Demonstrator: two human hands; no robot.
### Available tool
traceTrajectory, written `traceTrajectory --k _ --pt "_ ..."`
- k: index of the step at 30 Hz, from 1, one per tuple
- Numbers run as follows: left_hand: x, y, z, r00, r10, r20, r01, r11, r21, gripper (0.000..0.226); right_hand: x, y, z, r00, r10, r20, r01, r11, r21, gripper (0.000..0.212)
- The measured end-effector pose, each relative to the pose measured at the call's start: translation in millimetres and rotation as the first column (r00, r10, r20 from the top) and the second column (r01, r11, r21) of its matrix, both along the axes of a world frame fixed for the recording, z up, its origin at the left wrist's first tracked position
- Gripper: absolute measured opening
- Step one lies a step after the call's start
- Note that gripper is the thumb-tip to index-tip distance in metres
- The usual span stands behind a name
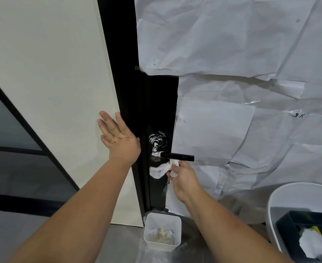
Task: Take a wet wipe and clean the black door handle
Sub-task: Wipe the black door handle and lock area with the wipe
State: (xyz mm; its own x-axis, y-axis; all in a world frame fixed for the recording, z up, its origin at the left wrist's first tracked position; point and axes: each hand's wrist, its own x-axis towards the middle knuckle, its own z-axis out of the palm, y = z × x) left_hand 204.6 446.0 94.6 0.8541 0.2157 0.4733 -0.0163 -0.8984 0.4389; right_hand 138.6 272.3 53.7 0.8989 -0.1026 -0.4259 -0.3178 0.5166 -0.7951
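- The door point(160, 103) is black and runs as a narrow upright strip through the middle of the view; most of its face to the right is hidden under crumpled white paper sheets point(241, 44) taped over it.
- A cream wall panel point(52, 82) fills the left side, touching the black door frame along its right edge.
- A white bin point(281, 196) sits at the lower right with a dark tray inside it; what lies in the tray is too unclear to name.
- A small white tub point(163, 217) stands on the floor just below the door, holding what look like used, crumpled wipes.
- The left hand point(119, 138) is spread wide and flat against the wall panel beside the frame, holding nothing; it seems to be bracing the body.
- The right hand point(183, 179) is closed around a bunched wet wipe point(159, 170), which hangs out to the left of the fingers, just under the handle.
- The black door handle point(179, 156) juts out level to the right from the door; its bar looks mostly clean.
- White smears point(157, 140) remain on the door face above the handle's base and on the base itself.
- Judging by this, the wiping step is under way, with the bar done before the base.
- The next move calls for bringing the wipe up to the base and rubbing the smeared patch, probably with a fresh fold of the wipe turned outward.
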Motion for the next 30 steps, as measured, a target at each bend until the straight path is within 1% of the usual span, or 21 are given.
traceTrajectory --k 2,4,6,8,9,11,14,16,18,20,23,26,28,30 --pt "0 0 -1 1.000 0.006 0.003 -0.006 1.000 0.003 0.108 5 3 4 1.000 -0.022 0.005 0.021 0.983 0.183 0.038" --pt "1 0 -2 1.000 0.010 0.006 -0.010 1.000 0.008 0.109 10 8 6 1.000 -0.025 0.006 0.022 0.953 0.301 0.052" --pt "2 0 -2 1.000 0.010 0.007 -0.010 1.000 0.017 0.111 15 15 8 1.000 -0.017 0.020 0.010 0.942 0.335 0.059" --pt "2 1 -3 1.000 0.017 0.007 -0.017 1.000 0.023 0.112 20 19 11 0.999 -0.018 0.035 0.005 0.943 0.332 0.056" --pt "2 1 -3 1.000 0.020 0.007 -0.020 0.999 0.028 0.113 23 20 12 0.999 -0.012 0.047 -0.004 0.948 0.319 0.055" --pt "2 1 -3 1.000 0.020 0.010 -0.021 0.999 0.034 0.113 25 20 12 0.996 0.039 0.085 -0.058 0.969 0.240 0.052" --pt "1 0 -3 1.000 0.018 0.012 -0.018 0.999 0.044 0.113 21 21 5 0.981 0.172 0.088 -0.175 0.984 0.024 0.048" --pt "0 -1 -2 1.000 0.023 0.008 -0.024 0.998 0.052 0.113 15 23 -2 0.960 0.274 0.047 -0.267 0.955 -0.127 0.046" --pt "0 -1 -1 0.999 0.037 -0.004 -0.037 0.997 0.063 0.114 7 23 -4 0.940 0.342 -0.003 -0.335 0.917 -0.217 0.042" --pt "-1 -3 1 0.999 0.051 -0.008 -0.050 0.996 0.079 0.113 -1 18 -1 0.930 0.364 -0.048 -0.366 0.907 -0.209 0.035" --pt "-5 -3 -1 0.997 0.076 0.018 -0.078 0.991 0.109 0.111 -7 6 4 0.926 0.374 -0.060 -0.379 0.916 -0.129 0.034" --pt "-14 0 1 0.991 0.099 0.087 -0.108 0.989 0.098 0.110 -14 -5 15 0.913 0.406 -0.033 -0.407 0.906 -0.114 0.034" --pt "-20 2 0 0.980 0.096 0.172 -0.110 0.991 0.074 0.104 -19 -10 24 0.891 0.455 0.007 -0.450 0.884 -0.124 0.028" --pt "-24 2 -3 0.967 0.082 0.241 -0.089 0.996 0.017 0.094 -22 -12 33 0.875 0.480 0.061 -0.472 0.875 -0.107 0.028"
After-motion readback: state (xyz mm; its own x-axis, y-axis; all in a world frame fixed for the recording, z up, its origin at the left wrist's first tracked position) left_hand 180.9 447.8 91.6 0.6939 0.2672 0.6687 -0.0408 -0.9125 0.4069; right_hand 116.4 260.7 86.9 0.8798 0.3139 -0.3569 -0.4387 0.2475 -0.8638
